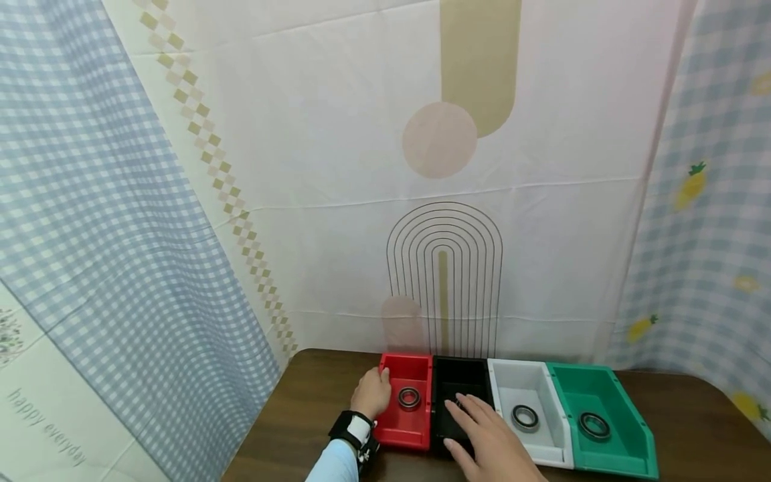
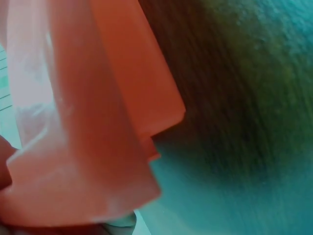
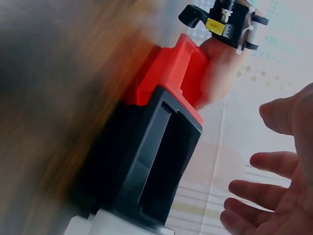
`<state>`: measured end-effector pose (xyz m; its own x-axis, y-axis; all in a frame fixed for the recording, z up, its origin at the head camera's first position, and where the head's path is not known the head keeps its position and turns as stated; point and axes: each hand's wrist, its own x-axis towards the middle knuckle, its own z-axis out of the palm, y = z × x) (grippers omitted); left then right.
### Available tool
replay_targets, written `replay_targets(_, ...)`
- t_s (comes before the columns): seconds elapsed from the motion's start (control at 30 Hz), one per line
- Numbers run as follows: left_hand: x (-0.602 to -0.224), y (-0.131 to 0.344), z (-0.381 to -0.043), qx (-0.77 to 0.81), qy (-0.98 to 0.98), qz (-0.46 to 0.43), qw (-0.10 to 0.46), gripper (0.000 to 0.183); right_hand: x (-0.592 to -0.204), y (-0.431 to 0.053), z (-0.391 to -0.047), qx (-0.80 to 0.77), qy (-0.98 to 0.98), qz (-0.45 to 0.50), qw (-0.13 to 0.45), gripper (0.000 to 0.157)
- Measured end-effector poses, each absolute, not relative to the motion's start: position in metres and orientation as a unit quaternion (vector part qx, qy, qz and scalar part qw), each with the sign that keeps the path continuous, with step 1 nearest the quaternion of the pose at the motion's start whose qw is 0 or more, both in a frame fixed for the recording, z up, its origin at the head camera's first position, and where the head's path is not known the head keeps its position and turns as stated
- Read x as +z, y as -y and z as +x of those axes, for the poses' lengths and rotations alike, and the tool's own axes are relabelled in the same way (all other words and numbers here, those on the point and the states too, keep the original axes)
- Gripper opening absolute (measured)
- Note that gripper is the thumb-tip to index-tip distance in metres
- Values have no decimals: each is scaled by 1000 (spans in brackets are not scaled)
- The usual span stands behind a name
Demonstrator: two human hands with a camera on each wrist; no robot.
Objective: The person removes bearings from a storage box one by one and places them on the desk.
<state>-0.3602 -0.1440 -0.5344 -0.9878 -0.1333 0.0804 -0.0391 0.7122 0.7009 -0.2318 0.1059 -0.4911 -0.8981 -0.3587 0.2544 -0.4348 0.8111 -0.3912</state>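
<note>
My left hand (image 1: pixel 371 393) grips the left wall of a red plastic bin (image 1: pixel 405 438), its fingers over the rim. In the left wrist view, the bin's wall (image 2: pixel 98 161) fills much of the picture, with fingertips (image 2: pixel 122 223) showing at its edge. A ball bearing (image 1: pixel 409 389) lies flat inside this bin. Over the black bin (image 1: pixel 460 361) hovers my right hand (image 1: pixel 490 438), fingers spread and holding nothing. It partly hides a small round thing in the black bin. The right wrist view shows those fingers apart from the bins.
A white bin (image 1: pixel 523 372) and a green bin (image 1: pixel 635 428) continue the row to the right, side by side. One bearing (image 1: pixel 525 418) lies in the white bin, another (image 1: pixel 595 426) in the green. Beneath is a brown wooden table (image 1: pixel 289 428); a patterned curtain (image 1: pixel 337 254) hangs behind.
</note>
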Motion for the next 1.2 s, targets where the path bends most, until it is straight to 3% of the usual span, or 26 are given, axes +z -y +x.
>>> replay_targets(0.9,-544,147,-369,-401,913,44,64,34,-517,-42,-315,144,920,329,159,33)
replay_targets(1.07,-578,157,-396,-391,918,21,66,44,-519,-30,-332,130,920,335,157,35)
replay_targets(1.2,-591,164,-408,-397,916,30,55,41,-519,-17,-339,121,928,328,133,42)
